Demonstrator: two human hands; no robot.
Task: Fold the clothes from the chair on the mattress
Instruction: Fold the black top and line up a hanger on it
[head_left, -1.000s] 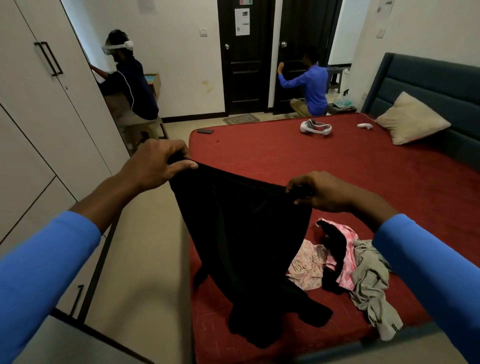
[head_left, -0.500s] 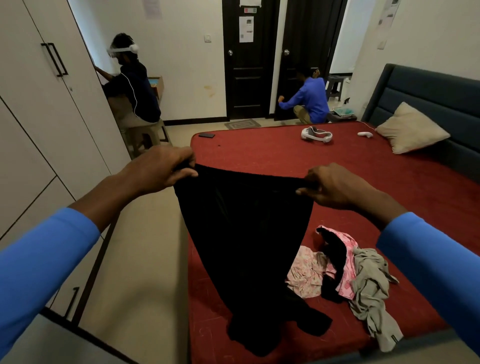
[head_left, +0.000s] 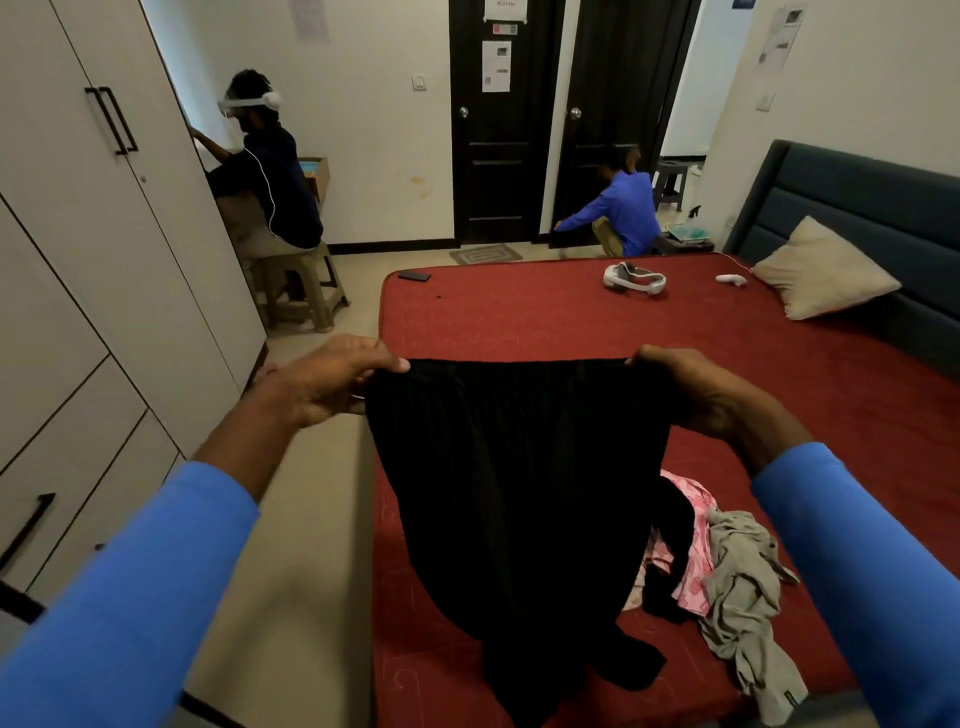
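Head view, step in hand: judging by the layout, the black garment (head_left: 519, 493) is being stretched out flat before its 1st fold.
Doing it well: both grips should stay level so the top edge runs straight. The cloth should go down on the bare red mattress (head_left: 571, 332) beyond the pile, bottom end first, so it does not bunch. Creases should be smoothed out before the sides are brought in.
Risk: the trailing lower end could drag across the unfolded clothes or slip off the mattress edge nearest the camera.
Left hand (head_left: 332, 382): it reaches forward on an extended arm with the back of the hand up. The fingers curl over the garment's top left corner and the thumb pinches the edge.
Right hand (head_left: 691, 389): it mirrors the other at the same height, fingers curled round the top right corner and knuckles up.
Black garment, place: it hangs in the air between the 2 hands above the near part of the mattress. Its top edge is taut and its lower end rests crumpled on the mattress.
Waiting pile: a pink garment (head_left: 698, 525) and a grey garment (head_left: 743, 577) lie crumpled and touching, just right of the hanging cloth.
Farther off: a white headset (head_left: 634, 278) and a beige pillow (head_left: 823, 275) sit well clear.
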